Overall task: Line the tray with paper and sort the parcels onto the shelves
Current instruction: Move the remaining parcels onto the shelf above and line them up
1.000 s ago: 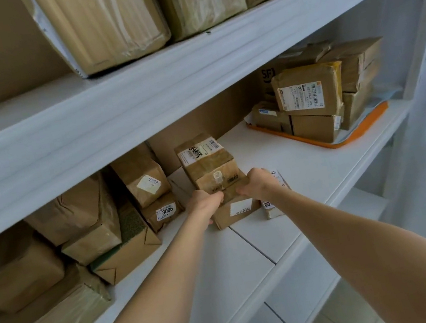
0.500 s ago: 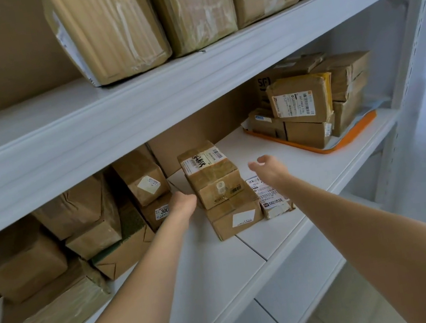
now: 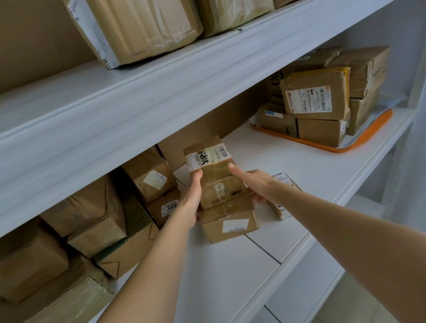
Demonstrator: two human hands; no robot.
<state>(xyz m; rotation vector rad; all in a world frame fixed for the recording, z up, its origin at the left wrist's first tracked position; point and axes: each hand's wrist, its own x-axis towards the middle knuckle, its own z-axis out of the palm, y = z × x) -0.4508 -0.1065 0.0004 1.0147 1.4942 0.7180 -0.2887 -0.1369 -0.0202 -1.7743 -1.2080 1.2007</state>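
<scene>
Fingers [image 3: 198,176] of our left hand [image 3: 191,198] are clamped on the left side of the top box [image 3: 212,171], with the thumb laid on its upper face. Our right hand [image 3: 259,186] grips the right side the same way: thumb on top, the other fingers curled under the box's lower right corner. The rest of the left hand's fingers are mostly hidden behind the palm, so we cannot confirm where they sit.

The top box rests on a lower box [image 3: 228,219], its barcode label facing up. This stack stands about mid-length of the middle shelf [image 3: 227,286], set back from the front edge. A small parcel [image 3: 284,179] lies just beside the stack on the right, partly covered by our right forearm.

Toward the shelf's right end, the orange tray [image 3: 368,134] sits near the front edge. It is lined with paper [image 3: 386,108] and loaded with stacked parcels [image 3: 314,99]. More parcels [image 3: 90,224] crowd the left end. The upper shelf [image 3: 114,115] carries a row of large parcels [image 3: 142,18].
</scene>
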